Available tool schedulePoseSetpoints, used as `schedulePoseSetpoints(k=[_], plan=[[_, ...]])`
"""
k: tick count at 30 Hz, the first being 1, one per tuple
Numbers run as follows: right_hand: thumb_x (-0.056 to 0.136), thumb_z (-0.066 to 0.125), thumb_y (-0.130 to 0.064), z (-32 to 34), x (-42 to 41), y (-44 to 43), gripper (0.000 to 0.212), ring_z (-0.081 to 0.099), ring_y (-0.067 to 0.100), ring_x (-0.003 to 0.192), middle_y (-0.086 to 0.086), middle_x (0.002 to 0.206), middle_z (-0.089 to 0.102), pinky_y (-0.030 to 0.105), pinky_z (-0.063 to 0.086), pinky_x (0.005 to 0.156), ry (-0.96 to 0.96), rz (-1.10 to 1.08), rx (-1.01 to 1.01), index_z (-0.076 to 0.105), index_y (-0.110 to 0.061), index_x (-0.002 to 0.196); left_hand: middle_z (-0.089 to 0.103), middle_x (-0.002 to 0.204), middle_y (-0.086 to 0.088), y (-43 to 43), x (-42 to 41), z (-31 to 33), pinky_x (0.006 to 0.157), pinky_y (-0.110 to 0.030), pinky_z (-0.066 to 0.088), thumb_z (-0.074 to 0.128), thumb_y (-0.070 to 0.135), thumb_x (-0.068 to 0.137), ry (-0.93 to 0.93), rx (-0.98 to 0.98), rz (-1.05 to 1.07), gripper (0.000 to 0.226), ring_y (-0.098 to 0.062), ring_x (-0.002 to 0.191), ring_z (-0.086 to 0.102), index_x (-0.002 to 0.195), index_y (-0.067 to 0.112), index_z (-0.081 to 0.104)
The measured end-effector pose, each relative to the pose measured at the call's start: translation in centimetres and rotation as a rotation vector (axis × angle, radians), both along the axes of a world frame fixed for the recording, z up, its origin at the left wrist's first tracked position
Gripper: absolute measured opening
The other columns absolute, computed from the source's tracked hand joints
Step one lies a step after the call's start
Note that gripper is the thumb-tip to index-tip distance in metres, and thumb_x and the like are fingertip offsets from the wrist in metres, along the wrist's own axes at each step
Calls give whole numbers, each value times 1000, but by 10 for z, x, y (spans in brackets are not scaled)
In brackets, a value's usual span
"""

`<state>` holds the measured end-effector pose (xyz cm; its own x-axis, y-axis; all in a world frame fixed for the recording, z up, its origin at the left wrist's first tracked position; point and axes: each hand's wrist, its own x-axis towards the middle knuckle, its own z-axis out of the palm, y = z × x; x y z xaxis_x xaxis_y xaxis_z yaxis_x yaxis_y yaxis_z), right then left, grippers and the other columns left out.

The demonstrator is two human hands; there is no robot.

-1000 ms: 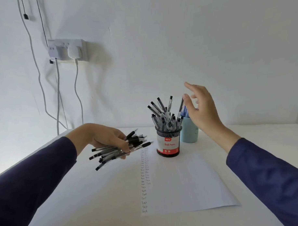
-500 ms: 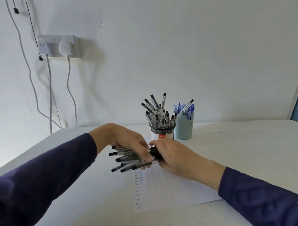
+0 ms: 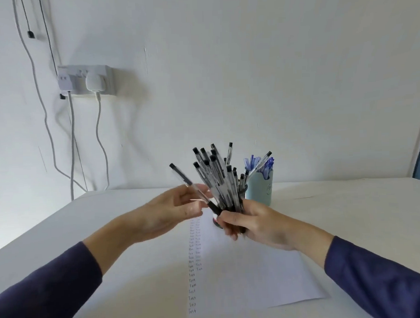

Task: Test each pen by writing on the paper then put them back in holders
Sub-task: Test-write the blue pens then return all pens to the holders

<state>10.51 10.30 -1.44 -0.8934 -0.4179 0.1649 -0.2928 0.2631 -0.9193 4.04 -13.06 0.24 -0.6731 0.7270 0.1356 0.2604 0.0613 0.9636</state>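
Pens (image 3: 219,182) have passed from left hand (image 3: 172,210) to right hand (image 3: 251,221).

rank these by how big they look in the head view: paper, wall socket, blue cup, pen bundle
1. paper
2. pen bundle, though it is held nearer the camera, which inflates it
3. wall socket, far back on the wall
4. blue cup

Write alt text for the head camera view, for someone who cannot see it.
A person's right hand grips an upright bundle of black-capped pens above a sheet of paper with columns of handwritten "Test", while the left hand pinches one tilted pen beside it. A light blue holder of blue pens stands behind.
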Motion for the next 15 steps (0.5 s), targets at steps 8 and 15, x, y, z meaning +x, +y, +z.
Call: schedulePoseSetpoints(k=[8,15], plan=[[95,58,-34,25,5,-17,31,66,14,108,3,113,70,33,50,100,-108,30,15,60,-15,120,72,105,-14,61,34,32,85,-35,58,61,26,90,75,337,256,30,-23,102,69,108,2,68],[90,60,-50,74,4,-5,30,70,6,79,-9,79,75,35,55,87,330,-345,106,69,-21,91,69,118,-10,85,27,72,88,-32,56,56,22,93,136,493,178,27,-22,114,65,115,7,61]])
